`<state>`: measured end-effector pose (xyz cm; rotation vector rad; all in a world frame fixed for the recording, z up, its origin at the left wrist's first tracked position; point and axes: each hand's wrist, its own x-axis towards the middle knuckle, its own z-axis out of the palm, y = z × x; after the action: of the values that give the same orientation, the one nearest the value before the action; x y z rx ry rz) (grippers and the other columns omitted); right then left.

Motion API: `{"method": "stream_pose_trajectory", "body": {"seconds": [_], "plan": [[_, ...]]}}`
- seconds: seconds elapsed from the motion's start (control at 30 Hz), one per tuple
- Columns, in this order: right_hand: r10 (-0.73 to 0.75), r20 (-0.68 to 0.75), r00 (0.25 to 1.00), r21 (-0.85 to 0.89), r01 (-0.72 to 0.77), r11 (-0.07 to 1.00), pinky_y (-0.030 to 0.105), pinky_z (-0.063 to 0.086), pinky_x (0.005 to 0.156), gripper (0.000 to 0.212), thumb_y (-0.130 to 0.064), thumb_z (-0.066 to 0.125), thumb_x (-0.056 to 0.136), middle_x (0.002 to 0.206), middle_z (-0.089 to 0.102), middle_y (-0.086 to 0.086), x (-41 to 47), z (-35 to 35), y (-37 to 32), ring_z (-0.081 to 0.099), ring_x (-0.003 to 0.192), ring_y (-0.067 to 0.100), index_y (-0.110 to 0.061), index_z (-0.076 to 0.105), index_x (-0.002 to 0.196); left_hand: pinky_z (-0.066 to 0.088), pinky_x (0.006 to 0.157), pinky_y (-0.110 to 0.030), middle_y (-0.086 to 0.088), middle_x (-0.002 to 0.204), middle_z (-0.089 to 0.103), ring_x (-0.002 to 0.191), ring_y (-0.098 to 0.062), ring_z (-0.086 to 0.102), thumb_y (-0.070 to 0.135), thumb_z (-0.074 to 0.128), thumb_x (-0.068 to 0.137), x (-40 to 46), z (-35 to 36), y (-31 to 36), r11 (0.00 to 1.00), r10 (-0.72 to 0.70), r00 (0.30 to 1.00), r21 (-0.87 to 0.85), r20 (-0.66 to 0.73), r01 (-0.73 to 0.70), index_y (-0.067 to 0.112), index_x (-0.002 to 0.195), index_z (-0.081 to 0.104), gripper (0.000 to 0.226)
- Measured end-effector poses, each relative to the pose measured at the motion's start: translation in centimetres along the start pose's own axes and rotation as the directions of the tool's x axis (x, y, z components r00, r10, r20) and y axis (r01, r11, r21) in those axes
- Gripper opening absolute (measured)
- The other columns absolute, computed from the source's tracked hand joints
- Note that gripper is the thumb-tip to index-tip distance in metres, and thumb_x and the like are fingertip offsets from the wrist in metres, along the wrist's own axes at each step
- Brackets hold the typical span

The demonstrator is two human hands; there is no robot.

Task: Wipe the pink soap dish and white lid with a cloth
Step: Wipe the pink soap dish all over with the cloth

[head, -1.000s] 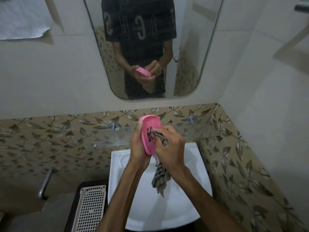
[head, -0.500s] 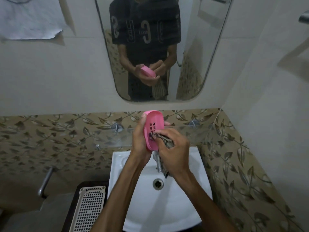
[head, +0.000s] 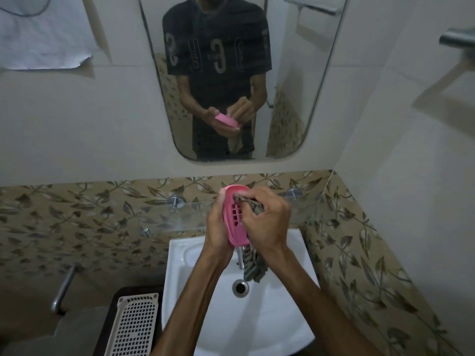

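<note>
My left hand grips the pink soap dish from behind and holds it on edge above the sink, its slotted inside facing right. My right hand pinches a striped grey cloth and presses it against the upper part of the dish's inside. The loose end of the cloth hangs down below my right hand over the basin. The white lid is not in view.
A white sink with a drain and a tap lies below my hands. A glass shelf runs along the leaf-patterned wall. A white perforated tray sits at lower left. A mirror hangs above.
The cloth in my right hand has slid from the lower middle of the dish's inside up to its upper end. The camera has tilted up slightly.
</note>
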<state>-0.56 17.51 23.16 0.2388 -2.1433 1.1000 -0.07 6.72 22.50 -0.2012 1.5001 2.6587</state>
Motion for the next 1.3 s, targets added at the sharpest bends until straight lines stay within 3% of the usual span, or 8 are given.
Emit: {"method": "stream_pose_trajectory", "body": {"seconds": [0.27,0.4,0.53,0.7,0.83,1.03,1.17,1.3], "plan": [[-0.108,0.026,0.994,-0.044,0.109,0.993,0.029,0.063,0.078,0.021,0.002,0.073,0.082,0.095,0.079,0.005,1.3,-0.3,-0.2,0.074,0.084,0.017,-0.008,0.081,0.099,0.063,0.071,-0.031,-0.001,0.097,0.081,0.088,-0.018,0.077,0.055,0.051,0.093,-0.6,0.4,-0.1,0.999,0.031,0.999,0.021,-0.016,-0.03,0.033,0.096,0.084,0.039],[0.012,0.041,0.999,-0.118,-0.007,0.993,0.035,0.063,0.071,0.02,0.001,0.076,0.081,0.09,0.077,0.002,0.3,-0.6,0.2,0.07,0.076,0.016,-0.011,0.079,0.095,0.063,0.071,-0.032,-0.002,0.089,0.079,0.081,-0.018,0.076,0.06,0.051,0.09,-0.7,0.2,-0.9,1.0,0.018,0.999,0.025,-0.049,-0.016,0.03,0.093,0.084,0.045],[0.185,0.19,0.964,-0.127,-0.163,0.978,0.034,0.063,0.073,0.016,-0.006,0.079,0.083,0.092,0.076,-0.003,-2.7,-0.8,0.0,0.07,0.077,0.012,-0.016,0.079,0.096,0.063,0.071,-0.034,-0.007,0.089,0.079,0.079,-0.02,0.075,0.066,0.047,0.09,0.0,-0.5,-0.6,0.999,0.004,0.997,0.044,-0.076,-0.001,0.029,0.093,0.084,0.053],[0.33,0.265,0.906,0.079,-0.361,0.929,0.026,0.063,0.08,0.024,0.002,0.082,0.078,0.09,0.079,-0.009,-5.1,-1.5,-0.1,0.073,0.083,0.003,-0.019,0.083,0.091,0.063,0.071,-0.034,-0.016,0.1,0.08,0.086,-0.026,0.076,0.066,0.047,0.089,0.6,-0.8,-0.3,0.995,-0.011,0.996,0.095,-0.089,0.02,0.016,0.116,0.074,0.062],[0.357,0.319,0.878,0.294,-0.45,0.844,0.016,0.059,0.081,0.029,0.004,0.082,0.077,0.09,0.08,-0.012,-4.7,-1.6,-0.6,0.075,0.088,0.002,-0.022,0.083,0.09,0.064,0.071,-0.037,-0.021,0.099,0.078,0.081,-0.028,0.076,0.066,0.052,0.088,0.9,-0.8,-0.3,0.999,-0.039,0.996,0.031,-0.082,0.041,0.019,0.101,0.082,0.057],[0.154,0.209,0.966,0.28,-0.21,0.937,0.02,0.059,0.09,0.028,0.006,0.078,0.077,0.097,0.08,-0.003,-2.4,-0.2,-0.9,0.074,0.093,0.004,-0.015,0.083,0.096,0.064,0.081,-0.044,-0.021,0.108,0.076,0.098,-0.035,0.074,0.064,0.051,0.097,0.8,-0.7,-0.2,0.992,-0.118,0.985,-0.049,-0.126,0.112,0.005,0.114,0.076,0.066],[-0.047,0.081,0.996,0.158,0.034,0.987,0.031,0.062,0.084,0.025,0.007,0.074,0.078,0.093,0.081,0.004,0.6,0.9,-0.5,0.075,0.086,0.013,-0.01,0.082,0.096,0.059,0.096,-0.044,-0.018,0.121,0.075,0.115,-0.032,0.071,0.051,0.051,0.099,-0.3,0.1,-0.9,0.991,-0.109,0.987,-0.086,-0.121,0.099,0.013,0.115,0.075,0.048],[-0.088,0.078,0.993,-0.029,0.091,0.995,0.03,0.062,0.073,0.021,0.004,0.074,0.08,0.091,0.078,0.002,1.1,1.0,0.0,0.072,0.079,0.015,-0.009,0.081,0.095,0.062,0.086,-0.042,-0.007,0.1,0.081,0.095,-0.024,0.077,0.055,0.051,0.094,-0.3,-0.1,-0.9,0.998,-0.058,0.992,-0.021,-0.114,0.056,0.02,0.109,0.076,0.045]]}}
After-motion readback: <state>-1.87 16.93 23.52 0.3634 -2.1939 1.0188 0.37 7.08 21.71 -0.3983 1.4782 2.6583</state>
